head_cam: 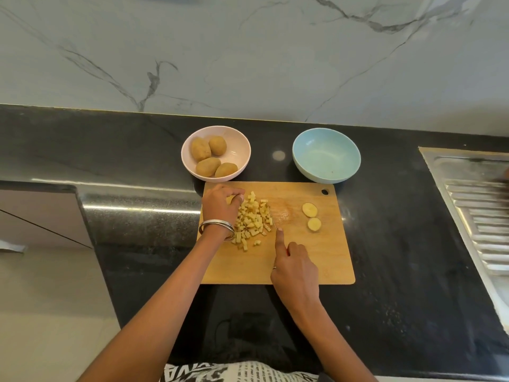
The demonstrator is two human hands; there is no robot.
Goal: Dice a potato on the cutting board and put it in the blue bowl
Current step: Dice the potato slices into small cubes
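A pile of diced potato [252, 220] lies on the left part of the wooden cutting board [316, 257]. My left hand [220, 206] curls over the pile's left side, fingertips touching the far pieces. My right hand [294, 267] grips a knife [272, 216], index finger stretched along the spine, blade standing against the pile's right edge. Two round potato end slices [311, 216] lie on the board's right. The blue bowl [326, 155] stands empty behind the board.
A pink bowl [216, 133] with several whole potatoes sits behind the board's left end. A steel sink drainboard [479, 210] lies at the right. The marble wall rises behind the black counter [399, 244], whose edge drops off at the left.
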